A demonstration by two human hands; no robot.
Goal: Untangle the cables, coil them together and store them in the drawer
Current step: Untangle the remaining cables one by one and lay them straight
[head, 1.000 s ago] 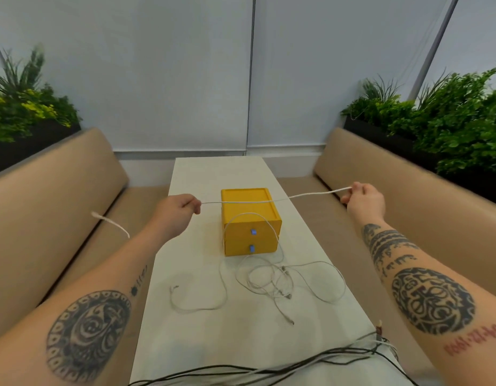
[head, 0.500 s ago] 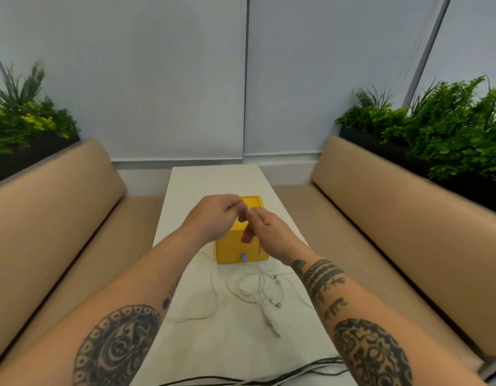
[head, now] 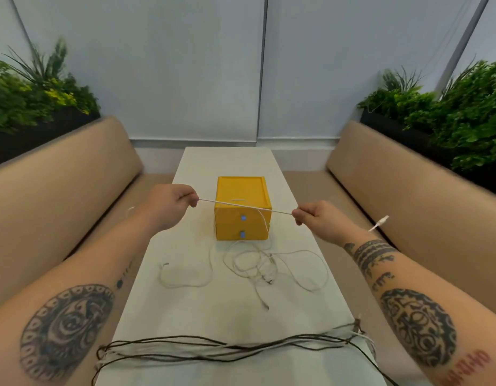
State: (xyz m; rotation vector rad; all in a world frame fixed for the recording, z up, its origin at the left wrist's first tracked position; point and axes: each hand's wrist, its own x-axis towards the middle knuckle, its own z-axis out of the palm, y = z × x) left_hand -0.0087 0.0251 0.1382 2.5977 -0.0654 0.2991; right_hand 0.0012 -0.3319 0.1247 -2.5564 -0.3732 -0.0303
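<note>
Left hand (head: 171,206) and right hand (head: 316,218): each grip pinches a thin white cable (head: 245,207), stretched taut between them before the yellow two-drawer plastic box (head: 241,188). Tangled white cables (head: 258,267) lie on the white tabletop (head: 227,160); dark cords (head: 213,346) lie nearest.

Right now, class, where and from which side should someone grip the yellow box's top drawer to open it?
Probably pinch the blue knob centred on the top drawer, from the near side: it is the only protrusion and faces the person.
</note>
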